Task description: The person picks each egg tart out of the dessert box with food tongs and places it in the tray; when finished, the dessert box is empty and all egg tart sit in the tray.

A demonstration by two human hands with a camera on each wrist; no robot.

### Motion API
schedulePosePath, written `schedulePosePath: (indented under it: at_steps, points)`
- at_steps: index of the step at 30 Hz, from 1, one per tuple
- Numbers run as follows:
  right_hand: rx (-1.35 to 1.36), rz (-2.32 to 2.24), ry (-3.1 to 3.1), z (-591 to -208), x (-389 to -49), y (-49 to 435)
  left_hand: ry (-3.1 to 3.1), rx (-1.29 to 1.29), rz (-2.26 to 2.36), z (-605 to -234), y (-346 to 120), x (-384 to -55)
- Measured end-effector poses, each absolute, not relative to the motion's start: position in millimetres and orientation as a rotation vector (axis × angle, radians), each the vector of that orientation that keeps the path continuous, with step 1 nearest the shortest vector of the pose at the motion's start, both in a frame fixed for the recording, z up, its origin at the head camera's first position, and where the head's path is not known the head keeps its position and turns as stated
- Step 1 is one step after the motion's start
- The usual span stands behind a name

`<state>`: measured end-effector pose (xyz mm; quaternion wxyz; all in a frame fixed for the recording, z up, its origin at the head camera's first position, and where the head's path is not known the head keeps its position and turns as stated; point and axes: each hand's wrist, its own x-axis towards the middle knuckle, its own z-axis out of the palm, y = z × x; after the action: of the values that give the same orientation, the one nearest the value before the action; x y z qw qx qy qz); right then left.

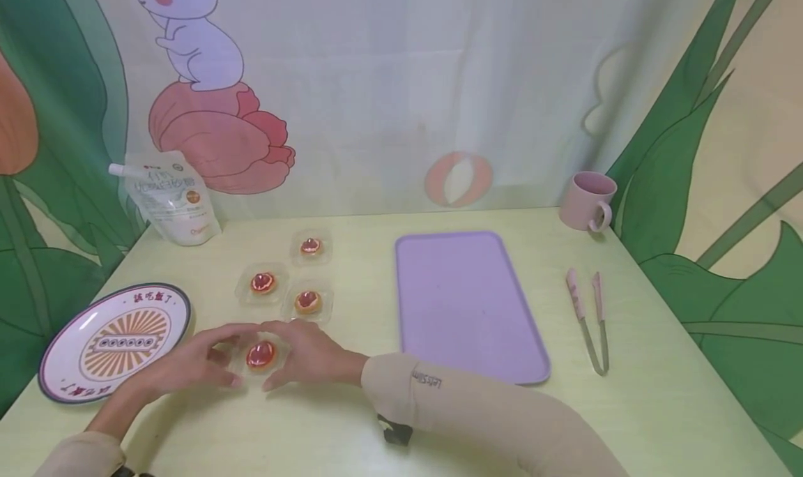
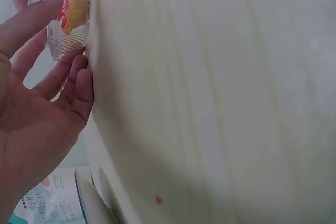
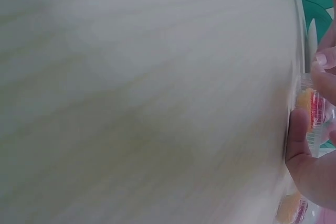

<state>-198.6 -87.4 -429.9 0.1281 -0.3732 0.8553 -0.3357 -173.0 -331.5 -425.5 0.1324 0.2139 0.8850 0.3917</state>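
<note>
A small red-topped tart (image 1: 261, 356) sits in a clear plastic box (image 2: 69, 40) at the front left of the table. From the left side my left hand (image 1: 194, 362) holds the box, its fingers arched about it. My right hand (image 1: 310, 353) holds the opposite side, thumb low and fingers over the far edge. The fingertips of both hands nearly meet behind the box. In the right wrist view the boxed tart (image 3: 315, 109) shows between the fingers. Whether the lid is lifted, I cannot tell.
Beyond the hands stand three more boxed tarts (image 1: 307, 302). A patterned plate (image 1: 178, 309) lies at left, with a white pouch (image 1: 172, 201) behind it. To the right are a purple tray (image 1: 464, 303), tongs (image 1: 592, 323) and a pink mug (image 1: 583, 201).
</note>
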Motion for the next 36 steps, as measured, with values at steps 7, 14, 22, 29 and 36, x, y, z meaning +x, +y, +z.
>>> schedulePosePath:
  at_steps: [7,14,22,29,36]
  points:
    - [-1.051,-0.953,2.514,-432,-198,-89,2.581,0.649,1.144,-431,-331,-171]
    - [-1.065,-0.971,2.497,-431,-197,-87,2.647,0.638,1.098,-433,-327,-167]
    - [-1.088,-0.953,2.523,-430,-197,-87,2.696,0.619,1.084,-433,-319,-166]
    - [-1.084,-0.924,2.534,-430,-197,-86,2.725,0.659,1.072,-436,-315,-166]
    - [-1.065,-0.914,2.536,-429,-196,-86,2.730,0.650,1.033,-435,-315,-165]
